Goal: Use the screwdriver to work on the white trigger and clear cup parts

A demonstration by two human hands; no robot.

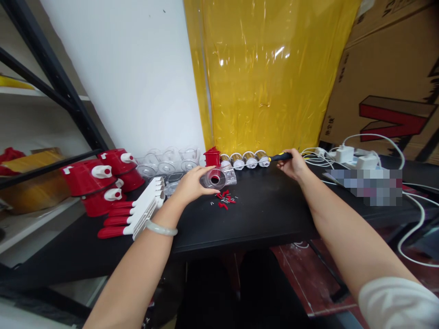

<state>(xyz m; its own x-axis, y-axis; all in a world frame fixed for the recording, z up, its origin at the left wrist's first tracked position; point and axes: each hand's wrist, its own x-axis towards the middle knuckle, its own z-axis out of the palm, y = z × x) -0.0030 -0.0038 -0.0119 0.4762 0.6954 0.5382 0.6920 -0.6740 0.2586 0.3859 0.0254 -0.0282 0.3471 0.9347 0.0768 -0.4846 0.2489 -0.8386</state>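
My left hand (192,185) is wrapped round a clear plastic part (222,179) with a round opening, held above the black table. In my right hand (291,163) is a long screwdriver (279,157) with a black and yellow handle. Its thin shaft points left, and the tip lies at or near the clear part's right side; contact cannot be made out. Below the clear part, small red pieces (223,205) and tiny screws are scattered on the table (254,214). Just behind it stands a red part (212,156).
Several metallic cylinders (250,160) line the back, beside clear round parts (167,167). Red housings (89,180) and white pieces with red handles (146,205) are at the left. White chargers (366,162) and cables lie at the right, near a cardboard box (384,82).
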